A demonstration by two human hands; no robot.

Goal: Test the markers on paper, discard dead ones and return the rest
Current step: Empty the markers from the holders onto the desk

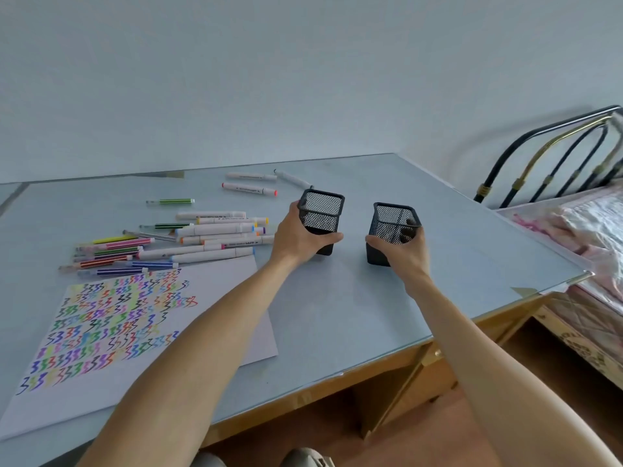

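The left hand grasps the left mesh pen holder, thumb across its near face and fingers round its far side. The right hand grasps the right mesh pen holder, thumb on the near wall and fingertips hooked over the rim into the cup. Both holders look empty and slightly tilted; whether their bases touch the table I cannot tell.

Taking the left holder as landmark: the main heap of markers, thick white-barrelled ones mixed with thin striped ones, lies loose just to its left. Three markers lie apart from that heap, just beyond the holder toward the wall. The test paper, crowded with coloured zigzags, lies to its near left, its top edge touching the heap.

Judging by the full sheet and the empty holders, testing seems done and sorting into the holders is what remains.

Risks from here:
- The holders match, so dead and live markers could be swapped if their roles are not fixed.
- The light mesh may tip when long markers lean to one side.
- A sweeping forearm could roll round barrels from the heap, mixing it with the three set apart
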